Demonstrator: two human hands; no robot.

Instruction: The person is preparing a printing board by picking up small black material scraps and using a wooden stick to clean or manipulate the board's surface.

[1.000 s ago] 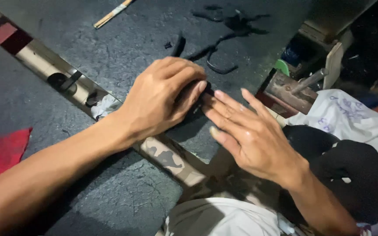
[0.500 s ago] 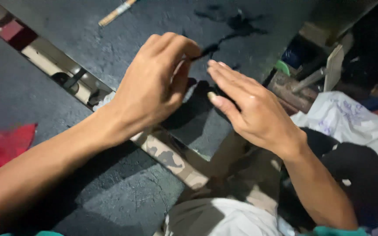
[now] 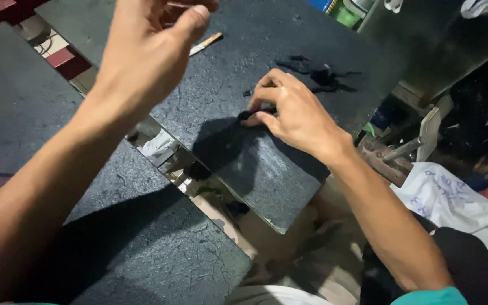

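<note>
Right hand (image 3: 292, 113) pinching a small black piece (image 3: 248, 116) on the dark sheet (image 3: 244, 169); left hand (image 3: 148, 51) raised, fingers loosely curled; piece may slip if pinch loosens

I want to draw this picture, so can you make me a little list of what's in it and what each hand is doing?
place: dark rubbery sheets laid over a tiled floor
left hand: raised above the sheet, fingers curled, touching nothing I can see
right hand: pressing on the sheet, fingertips pinching a small black piece
scraps: black offcuts beyond the right hand
stick: thin, pale, lying on the sheet
cloth: white, at the right
</note>
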